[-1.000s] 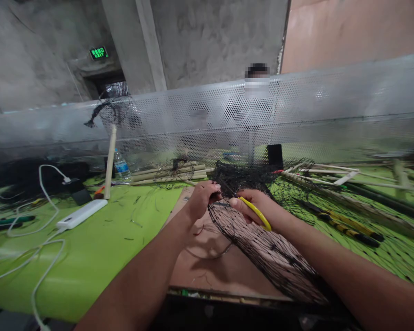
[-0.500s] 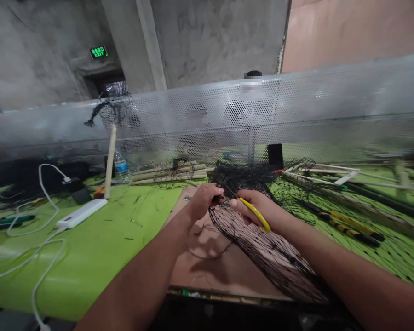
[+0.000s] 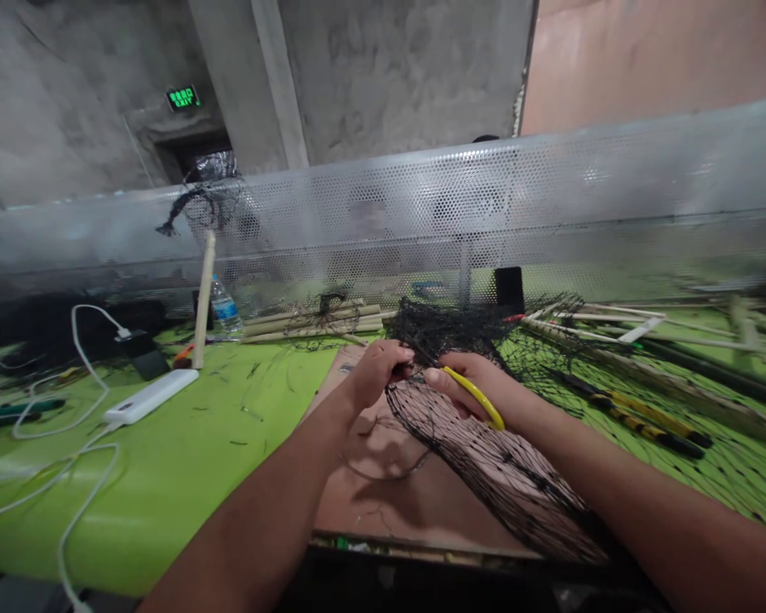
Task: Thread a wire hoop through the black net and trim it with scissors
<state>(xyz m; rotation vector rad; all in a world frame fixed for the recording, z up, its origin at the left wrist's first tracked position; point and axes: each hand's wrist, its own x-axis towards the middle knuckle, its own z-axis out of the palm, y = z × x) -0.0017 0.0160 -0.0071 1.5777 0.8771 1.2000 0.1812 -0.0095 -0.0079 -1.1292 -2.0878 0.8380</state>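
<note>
My left hand (image 3: 380, 370) is closed, fingers pinched on the gathered edge of a black net (image 3: 478, 477). In my right hand (image 3: 469, 383) are yellow-handled scissors (image 3: 476, 396), with one loop showing outside the fingers. Their dark blades point left toward the pinched netting; whether they are spread is hard to see against the black mesh. The net drapes from between my hands down over a brown board (image 3: 345, 502) to the front right, and more of it lies bunched just behind my hands. A thin wire loop (image 3: 386, 477) rests on the board.
Black-and-yellow long-handled cutters (image 3: 651, 417) lie right on the green table (image 3: 230, 477). Bamboo sticks (image 3: 306, 323) and a water bottle (image 3: 225, 306) stand behind. A white power strip (image 3: 153, 396) with cables is on the left. A perforated metal screen (image 3: 332, 213) crosses the back.
My hands and the net are almost still; the scissors' loop has shifted very slightly right. Behind the screen, a person's head has dropped lower.
</note>
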